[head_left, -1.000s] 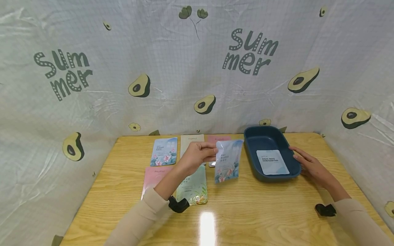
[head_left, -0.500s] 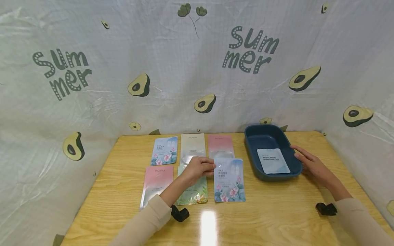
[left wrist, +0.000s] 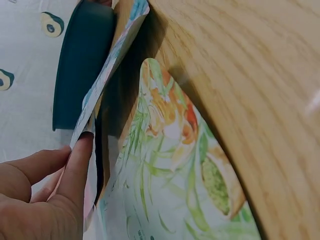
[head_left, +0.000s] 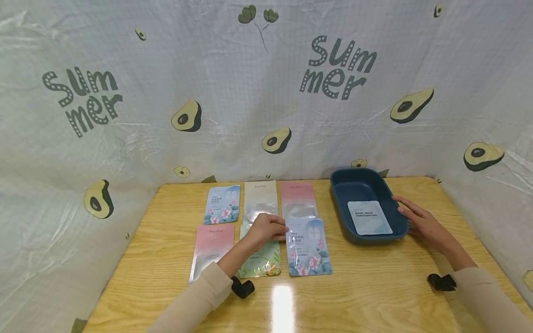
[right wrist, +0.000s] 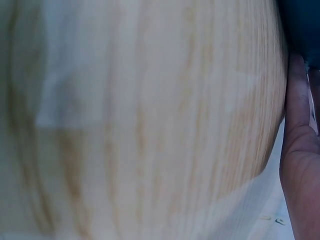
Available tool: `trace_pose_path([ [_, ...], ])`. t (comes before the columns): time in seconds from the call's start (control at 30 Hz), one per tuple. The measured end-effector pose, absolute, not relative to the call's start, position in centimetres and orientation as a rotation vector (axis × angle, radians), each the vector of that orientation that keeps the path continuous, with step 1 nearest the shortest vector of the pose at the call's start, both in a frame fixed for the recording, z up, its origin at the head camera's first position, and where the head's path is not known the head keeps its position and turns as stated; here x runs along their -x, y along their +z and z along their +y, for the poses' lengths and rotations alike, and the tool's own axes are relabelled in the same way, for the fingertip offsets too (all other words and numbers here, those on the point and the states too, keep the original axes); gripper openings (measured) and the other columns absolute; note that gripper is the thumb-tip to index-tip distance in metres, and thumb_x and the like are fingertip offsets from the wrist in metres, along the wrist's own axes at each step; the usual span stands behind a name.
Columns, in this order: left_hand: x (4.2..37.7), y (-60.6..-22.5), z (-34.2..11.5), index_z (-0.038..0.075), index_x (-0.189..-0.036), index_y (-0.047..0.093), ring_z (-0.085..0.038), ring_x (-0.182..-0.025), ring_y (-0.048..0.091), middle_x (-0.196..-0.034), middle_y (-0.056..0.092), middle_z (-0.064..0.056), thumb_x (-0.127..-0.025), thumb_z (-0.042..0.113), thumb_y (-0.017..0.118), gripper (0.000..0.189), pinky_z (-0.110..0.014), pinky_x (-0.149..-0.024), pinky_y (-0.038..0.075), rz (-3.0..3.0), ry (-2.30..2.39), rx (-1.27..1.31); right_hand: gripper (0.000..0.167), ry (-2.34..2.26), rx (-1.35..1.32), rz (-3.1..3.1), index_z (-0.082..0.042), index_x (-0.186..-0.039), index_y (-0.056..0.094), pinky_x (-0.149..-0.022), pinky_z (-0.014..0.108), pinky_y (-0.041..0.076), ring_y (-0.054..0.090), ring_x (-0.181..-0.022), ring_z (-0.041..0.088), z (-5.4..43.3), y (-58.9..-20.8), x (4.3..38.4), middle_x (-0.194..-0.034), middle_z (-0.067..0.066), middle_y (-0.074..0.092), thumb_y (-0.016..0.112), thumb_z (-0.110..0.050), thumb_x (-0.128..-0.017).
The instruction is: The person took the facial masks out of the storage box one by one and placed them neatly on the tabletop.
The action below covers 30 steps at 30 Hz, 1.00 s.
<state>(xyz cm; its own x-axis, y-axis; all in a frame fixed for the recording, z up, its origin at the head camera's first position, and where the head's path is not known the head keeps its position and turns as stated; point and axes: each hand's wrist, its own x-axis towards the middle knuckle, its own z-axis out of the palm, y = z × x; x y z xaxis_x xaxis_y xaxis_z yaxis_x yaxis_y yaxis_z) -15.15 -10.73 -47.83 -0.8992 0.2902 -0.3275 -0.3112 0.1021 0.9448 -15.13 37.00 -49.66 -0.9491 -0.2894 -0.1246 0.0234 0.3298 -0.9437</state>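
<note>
At the table's middle, my left hand [head_left: 268, 231] pinches the left edge of a blue sachet with pink lotus print [head_left: 309, 249], which looks like a face mask packet. In the left wrist view the sachet [left wrist: 107, 75] stands tilted off the wood, thumb and finger at its edge. Below that hand lies a green sachet with leaf print [left wrist: 175, 170], partly covered in the head view. My right hand [head_left: 426, 229] rests against the right side of a dark blue plastic bin [head_left: 354, 240], its fingers fairly straight. A white-and-blue packet [head_left: 369, 217] lies inside the bin.
Behind and left of the left hand lie another blue lotus sachet [head_left: 222, 205], a cream sachet [head_left: 260, 199], a pink sachet [head_left: 299, 199] and a second pink one [head_left: 213, 247]. A printed cloth [head_left: 233, 92] hangs behind the wooden table [head_left: 358, 291].
My left hand has brought the blue lotus sachet down and nearer, from upright in the air to almost flat by the table, then slightly left. The right hand stays at the bin.
</note>
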Motion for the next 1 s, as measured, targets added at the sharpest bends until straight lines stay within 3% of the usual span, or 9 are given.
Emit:
trace_pose_path([
  [0.13,15.13,-48.02,-10.80,-0.016,-0.124,0.063,-0.027,-0.088,0.075,-0.141,0.053,-0.031,-0.095,-0.006,0.065,0.031,-0.034,-0.079,0.064,2.005,1.811,0.015,0.056,-1.679,0.251,2.304,-0.022,-0.164,0.019,-0.089,0.015,0.053,0.046,-0.117,-0.016,36.95,-49.79,15.09,-0.167,0.026,0.003,0.037,-0.036,-0.112],
  [0.63,15.13,-48.20,-11.12,-0.018,-0.120,0.064,-0.035,-0.089,0.075,-0.113,0.068,-0.030,-0.095,-0.007,0.065,0.027,-0.039,-0.077,0.064,2.098,1.744,-0.082,0.057,-1.669,0.238,2.308,-0.023,-0.165,0.019,-0.090,0.015,0.052,0.045,-0.117,-0.017,36.94,-49.93,15.11,-0.167,0.027,0.002,0.037,-0.037,-0.112],
  [1.0,15.34,-48.19,-10.98,-0.017,-0.119,0.065,-0.037,-0.090,0.075,-0.112,0.069,-0.030,-0.094,-0.007,0.066,0.027,-0.037,-0.076,0.064,2.124,1.689,-0.135,0.057,-1.731,0.238,2.276,-0.019,-0.164,0.019,-0.088,0.016,0.054,0.048,-0.115,-0.017,36.88,-49.99,14.92,-0.166,0.028,0.003,0.038,-0.033,-0.113],
])
